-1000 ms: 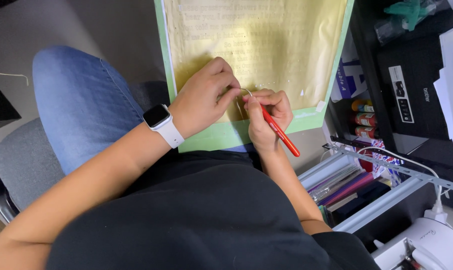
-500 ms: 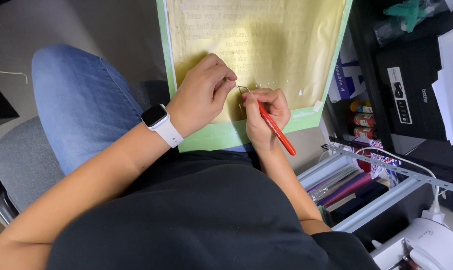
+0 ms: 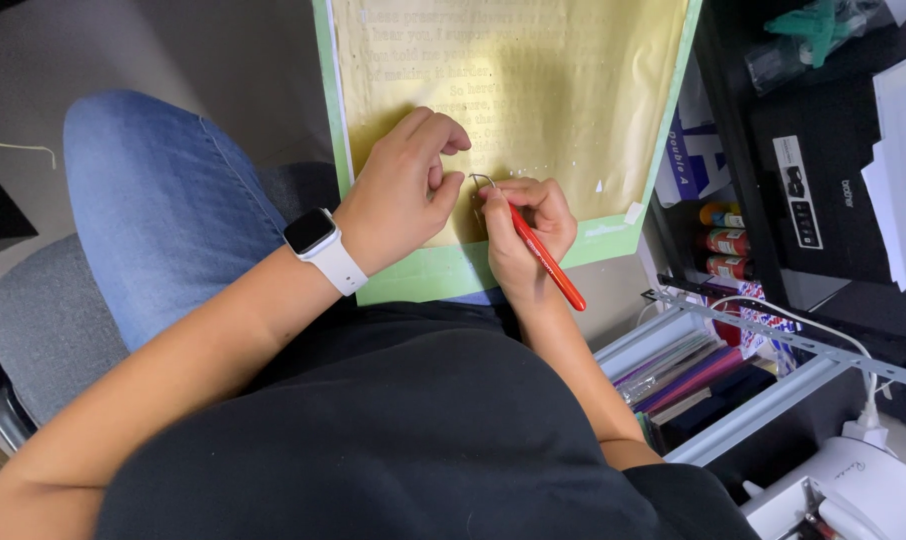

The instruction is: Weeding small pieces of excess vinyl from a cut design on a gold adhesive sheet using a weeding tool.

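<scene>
A cramped desk corner seen from above: grey chair (image 3: 33,310), a knee in blue jeans, a metal shelf rail to the right.

The right hand (image 3: 528,225) is closed around a red-handled hook tool (image 3: 543,260), whose bent metal tip rests on the yellow sheet (image 3: 533,90) stuck to a green mat (image 3: 453,275) across the lap. The left hand (image 3: 408,185) presses loosely curled beside the tip, gripping nothing.

The hook could likely snag and tear the thin yellow film, or slip toward the left fingers (image 3: 443,190), since they sit just beside the point.

Beyond the mat's right edge stands a white and blue paper package (image 3: 693,160), small round jars (image 3: 723,240) with red and orange labels, and a black printer (image 3: 813,190) bearing a white rectangular label.
</scene>
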